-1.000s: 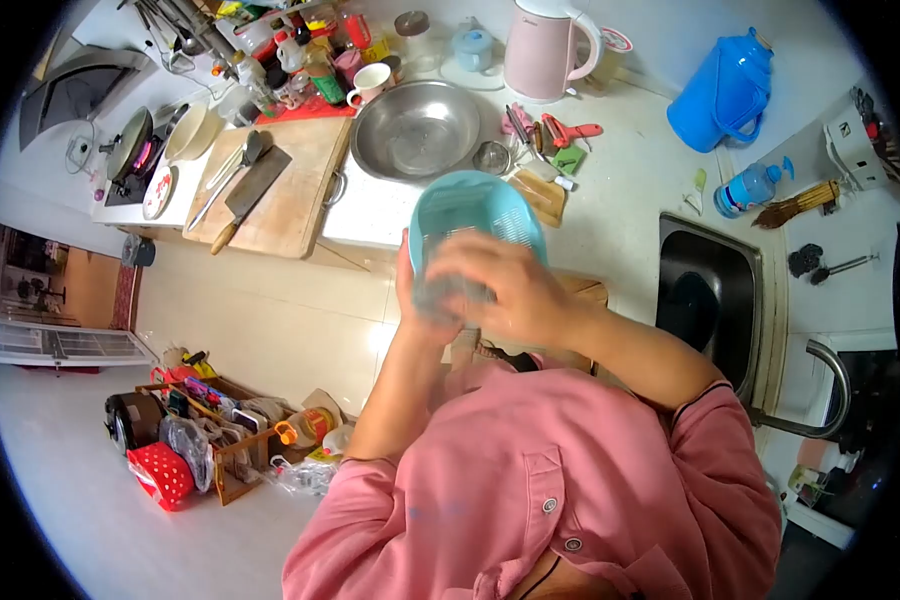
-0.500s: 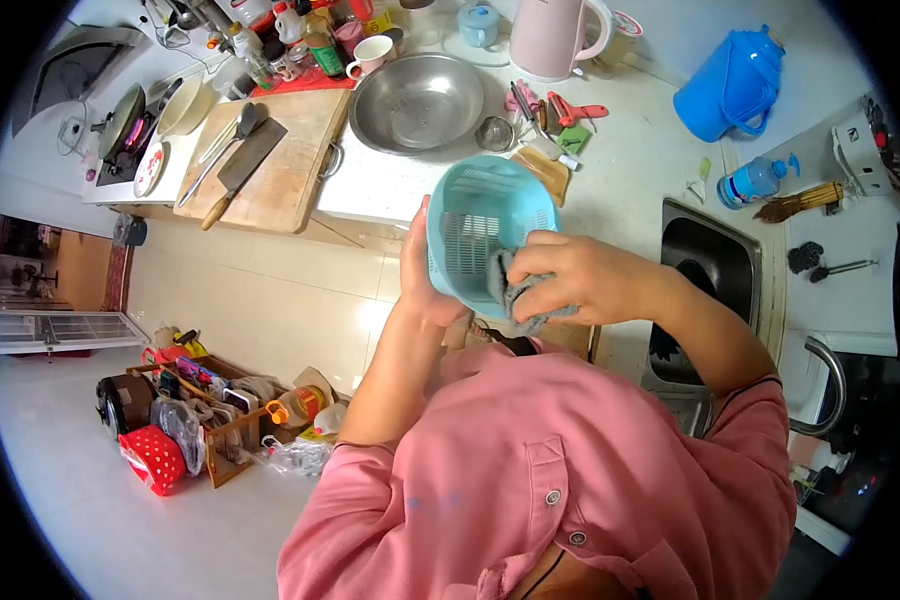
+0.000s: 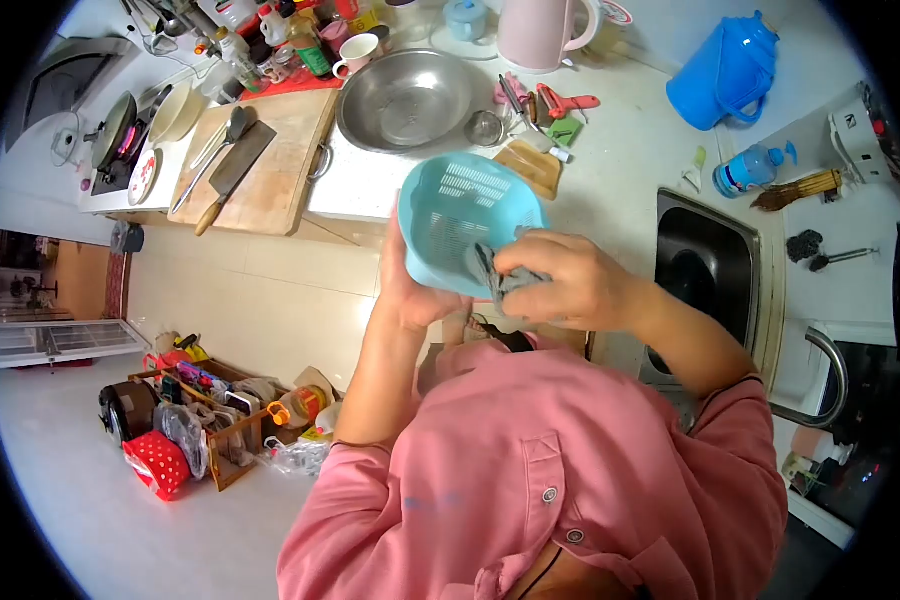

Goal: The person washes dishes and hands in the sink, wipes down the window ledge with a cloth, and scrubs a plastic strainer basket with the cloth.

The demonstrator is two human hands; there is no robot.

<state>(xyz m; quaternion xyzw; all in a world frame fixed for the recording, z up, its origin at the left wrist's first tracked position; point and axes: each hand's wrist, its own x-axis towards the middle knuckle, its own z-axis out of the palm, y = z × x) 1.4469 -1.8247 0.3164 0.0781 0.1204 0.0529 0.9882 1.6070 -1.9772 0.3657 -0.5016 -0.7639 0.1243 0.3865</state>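
A light-blue plastic colander (image 3: 435, 215) with slotted sides is held up in front of my chest, tilted so its inside faces up. My left hand (image 3: 407, 285) grips it from the left and underneath; part of the fingers is hidden behind it. With bent fingers, my right hand (image 3: 570, 278) clutches a grey cloth (image 3: 490, 272) against the near right rim and inner wall of the colander.
On the counter beyond are a metal basin (image 3: 407, 100), a cutting board (image 3: 300, 130) with a cleaver (image 3: 240, 175), a small wooden tray (image 3: 533, 168) and a pink kettle (image 3: 540, 35). The sink (image 3: 715, 250) lies to the right. A wooden crate (image 3: 235, 435) stands on the floor at left.
The colander has shifted a little left and tipped, showing more of its slotted far wall. My right hand and the cloth have moved slightly left with it.
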